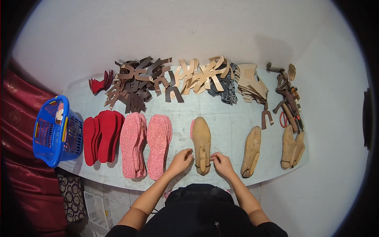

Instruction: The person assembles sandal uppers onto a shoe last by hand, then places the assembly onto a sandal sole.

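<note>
In front of me a tan shoe last lies lengthwise on the table, its toe pointing away. A dark band crosses its heel end. The edge of a pink patterned insole shows from under its left side; the rest is hidden. My left hand rests just left of the last, fingers curled inward. On the other side, my right hand has bent fingers close against the heel part. Whatever either hand pinches is too small to make out.
Pink insoles and red insoles are stacked left, beside a blue basket. Brown straps, beige straps and tan pieces line the back. Another last lies right, near hammers and tools.
</note>
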Available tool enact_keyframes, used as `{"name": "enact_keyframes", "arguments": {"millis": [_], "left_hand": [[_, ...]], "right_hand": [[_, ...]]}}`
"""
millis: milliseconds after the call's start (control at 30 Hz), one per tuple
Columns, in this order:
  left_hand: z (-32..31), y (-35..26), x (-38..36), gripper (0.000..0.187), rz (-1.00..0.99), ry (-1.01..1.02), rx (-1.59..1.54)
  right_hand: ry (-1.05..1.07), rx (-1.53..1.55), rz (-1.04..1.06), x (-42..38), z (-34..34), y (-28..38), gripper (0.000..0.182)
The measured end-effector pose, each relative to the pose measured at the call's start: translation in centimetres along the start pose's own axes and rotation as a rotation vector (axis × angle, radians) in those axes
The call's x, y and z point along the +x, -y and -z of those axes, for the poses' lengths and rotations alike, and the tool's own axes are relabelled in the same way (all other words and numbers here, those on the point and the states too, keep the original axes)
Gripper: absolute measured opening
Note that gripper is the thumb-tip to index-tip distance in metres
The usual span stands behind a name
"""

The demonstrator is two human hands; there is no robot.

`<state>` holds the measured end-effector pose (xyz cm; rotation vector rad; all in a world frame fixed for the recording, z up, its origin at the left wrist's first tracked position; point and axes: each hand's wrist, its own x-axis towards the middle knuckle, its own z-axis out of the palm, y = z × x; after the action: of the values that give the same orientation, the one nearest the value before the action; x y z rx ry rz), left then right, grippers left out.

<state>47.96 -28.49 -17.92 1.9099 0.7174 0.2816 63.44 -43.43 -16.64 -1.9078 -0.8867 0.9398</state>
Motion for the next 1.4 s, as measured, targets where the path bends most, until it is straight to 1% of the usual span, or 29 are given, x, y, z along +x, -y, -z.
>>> {"name": "enact_keyframes", "arguments": {"millis": [67,100,167,200,267,300,367,400,467,500,567,700,800,867,900,967,1000,1067,1100,1167,1200,1233,1267,1300,1333,1400], "left_hand": [[-0.8,0.8,0.6,0.039,0.085,-0.01,-0.156],[-1.1,0.7,0.9,0.039,0.084,-0.01,-0.156],[-1.4,0.5,1.8,0.046,0.137,-0.072,-0.184],[-1.7,0.8,2.5,0.046,0.135,-0.072,-0.183],[-2.0,1.4,4.0,0.053,0.164,-0.138,-0.372],[-1.8,1.0,4.6,0.053,0.163,-0.14,-0.372],[-0.9,-0.8,5.6,0.06,0.281,-0.036,-0.543],[-0.8,-1.5,5.9,0.06,0.278,-0.04,-0.546],[-0.8,-2.7,6.3,0.063,0.327,0.065,-0.669],[-0.9,-2.6,6.5,0.063,0.322,0.063,-0.672],[-1.2,-2.3,7.0,0.067,0.271,0.133,-0.882],[-1.5,-2.9,6.8,0.068,0.273,0.103,-0.951],[-1.5,-3.0,8.0,0.07,0.231,0.109,-0.874],[-1.1,-4.2,8.7,0.064,0.299,0.106,-0.991],[-1.0,-4.3,9.0,0.064,0.298,0.106,-0.995],[-0.7,-4.6,9.8,0.063,0.275,0.155,-1.042],[-0.7,-4.5,10.2,0.063,0.266,0.159,-1.043],[-0.8,-3.7,10.5,0.062,0.267,0.157,-0.911],[-0.6,-3.7,10.7,0.062,0.262,0.158,-0.91],[0.0,-3.7,11.2,0.059,0.346,0.129,-0.968],[0.3,-4.0,11.7,0.059,0.341,0.13,-0.967],[0.6,-4.3,12.3,0.058,0.339,0.038,-0.867],[1.1,-4.7,12.9,0.056,0.336,-0.053,-0.766],[1.5,-4.9,13.3,0.056,0.327,-0.055,-0.764],[1.9,-5.1,13.8,0.055,0.319,-0.089,-0.721],[2.3,-5.3,14.6,0.054,0.303,-0.127,-0.677]], "right_hand": [[-0.195,-0.003,0.116,0.7,-0.6,0.2,0.02],[-0.197,-0.003,0.118,1.3,-0.9,0.1,0.02],[-0.272,0.331,0.052,3.1,-1.5,-0.4,0.038],[-0.273,0.331,0.054,4.1,-1.7,-0.6,0.038],[-0.257,0.451,0.036,5.9,-2.1,-0.8,0.053],[-0.256,0.451,0.038,6.7,-2.2,-0.5,0.053],[-0.168,0.651,-0.007,8.0,-2.5,0.3,0.062],[-0.164,0.647,-0.004,8.3,-3.0,0.7,0.062],[-0.186,0.209,0.086,8.6,-3.7,1.5,0.067],[-0.186,0.205,0.09,8.7,-3.6,1.4,0.067],[-0.142,0.22,0.116,8.8,-3.5,1.0,0.07],[-0.137,0.216,0.142,9.1,-3.8,0.4,0.071],[-0.111,0.192,0.126,9.8,-3.5,0.2,0.066],[-0.15,0.293,0.133,10.3,-3.1,0.4,0.065],[-0.149,0.289,0.133,10.6,-2.9,0.2,0.065],[-0.118,0.444,0.055,11.4,-2.4,-0.1,0.067],[-0.124,0.44,0.062,11.5,-2.3,-0.1,0.067],[-0.158,0.223,0.117,11.7,-2.1,-0.1,0.065],[-0.162,0.222,0.121,12.2,-1.4,0.1,0.065],[-0.082,0.204,0.125,13.0,0.1,0.3,0.055],[-0.173,0.227,0.143,13.8,0.6,0.4,0.044],[-0.177,0.226,0.149,15.2,1.4,0.4,0.044],[-0.307,0.129,0.173,16.9,2.6,0.5,0.042],[-0.438,0.031,0.198,18.5,3.7,0.7,0.04],[-0.441,0.031,0.207,20.1,4.9,1.2,0.04],[-0.609,0.049,0.202,23.0,7.0,2.1,0.036]]}}
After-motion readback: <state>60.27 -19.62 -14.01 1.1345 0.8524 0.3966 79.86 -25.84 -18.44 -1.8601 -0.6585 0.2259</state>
